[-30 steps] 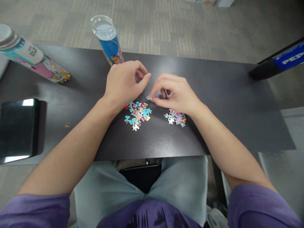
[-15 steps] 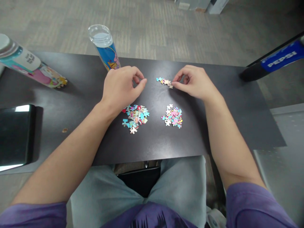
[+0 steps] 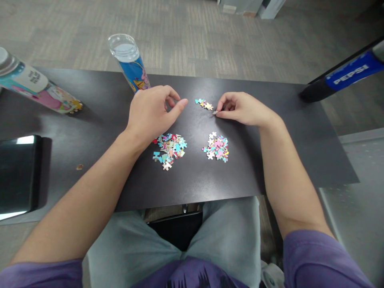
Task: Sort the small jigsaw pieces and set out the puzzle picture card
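My right hand (image 3: 237, 108) pinches a small greyish puzzle piece (image 3: 215, 113) between thumb and fingertips. Just left of it lies a short slanting row of joined puzzle pieces (image 3: 204, 104), blue at the far end and cream nearer my hand. My left hand (image 3: 159, 107) hovers on the other side of the row, fingers curled and thumb apart, holding nothing I can see. Closer to me are two heaps of loose pieces: a larger mixed pile (image 3: 171, 149) partly below my left wrist, and a smaller, pinker pile (image 3: 217, 148) to the right.
A clear-topped blue tube (image 3: 132, 66) stands behind my left hand. At far left are a cartoon-printed tube (image 3: 45, 88) and a black flat device (image 3: 18, 176). A Pepsi bottle (image 3: 339, 76) stands at the right of the dark table (image 3: 192, 180).
My right hand has drawn slightly down, away from the row's end, with a piece tilted in its fingertips. My left hand has barely moved. The whole view has shifted slightly.
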Tool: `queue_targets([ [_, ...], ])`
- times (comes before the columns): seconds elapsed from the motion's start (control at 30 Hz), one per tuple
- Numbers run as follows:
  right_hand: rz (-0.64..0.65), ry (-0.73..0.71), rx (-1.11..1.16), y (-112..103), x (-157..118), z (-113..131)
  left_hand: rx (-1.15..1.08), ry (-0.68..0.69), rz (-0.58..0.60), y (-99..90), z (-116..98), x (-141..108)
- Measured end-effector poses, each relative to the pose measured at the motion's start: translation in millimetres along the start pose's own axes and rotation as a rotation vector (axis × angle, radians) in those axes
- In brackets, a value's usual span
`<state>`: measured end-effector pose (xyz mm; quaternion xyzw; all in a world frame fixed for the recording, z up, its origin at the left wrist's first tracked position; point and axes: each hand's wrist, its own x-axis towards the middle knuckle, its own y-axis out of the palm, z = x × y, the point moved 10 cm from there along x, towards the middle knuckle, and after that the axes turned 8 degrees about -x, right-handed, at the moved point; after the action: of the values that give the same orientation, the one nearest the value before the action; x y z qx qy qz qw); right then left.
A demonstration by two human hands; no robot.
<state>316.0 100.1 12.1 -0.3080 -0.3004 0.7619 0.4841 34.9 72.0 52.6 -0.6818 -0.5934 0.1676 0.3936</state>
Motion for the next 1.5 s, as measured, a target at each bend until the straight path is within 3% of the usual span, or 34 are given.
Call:
queue_targets([
  [0.13, 0.040, -0.116, 0.161, 5.1, -3.1, 20.3, 0.014, -0.003, 0.010, 0.9, -0.6, -0.3],
  [0.37, 0.158, -0.269, 0.184, 9.5, -10.0, 41.0, -0.008, 0.010, 0.015, 1.3, -0.2, -0.1],
  [0.57, 0.317, -0.256, 0.241, 20.4, -16.9, 46.9, -0.010, 0.018, 0.014, 1.7, 0.1, 0.5],
  [0.77, 0.367, -0.204, 0.198, 24.2, -20.5, 42.4, -0.007, 0.005, 0.020, 1.7, 0.0, -0.4],
  [0.93, 0.525, -0.219, 0.198, 35.2, -34.1, 47.2, 0.004, 0.015, 0.016, 1.4, 0.3, -0.2],
  [1.0, 0.417, -0.220, 0.146, 25.7, -29.0, 43.4, 0.003, 0.020, 0.017, 1.5, 0.3, 0.2],
  [1.13, -0.082, -0.188, -0.030, -11.5, -7.9, 22.9, 0.007, 0.016, 0.028, 2.7, 1.1, 0.1],
  [1.2, -0.253, -0.156, -0.100, -17.2, -0.2, 11.1, -0.003, 0.015, 0.021, 2.6, 1.3, -0.4],
  [1.3, -0.321, -0.173, -0.153, -7.0, 10.5, 4.6, -0.012, 0.023, 0.008, 2.6, 1.3, -1.2],
  [1.5, -0.295, -0.201, -0.202, 6.0, 15.4, 11.8, 0.000, 0.040, -0.010, 2.4, 1.2, -1.6],
])
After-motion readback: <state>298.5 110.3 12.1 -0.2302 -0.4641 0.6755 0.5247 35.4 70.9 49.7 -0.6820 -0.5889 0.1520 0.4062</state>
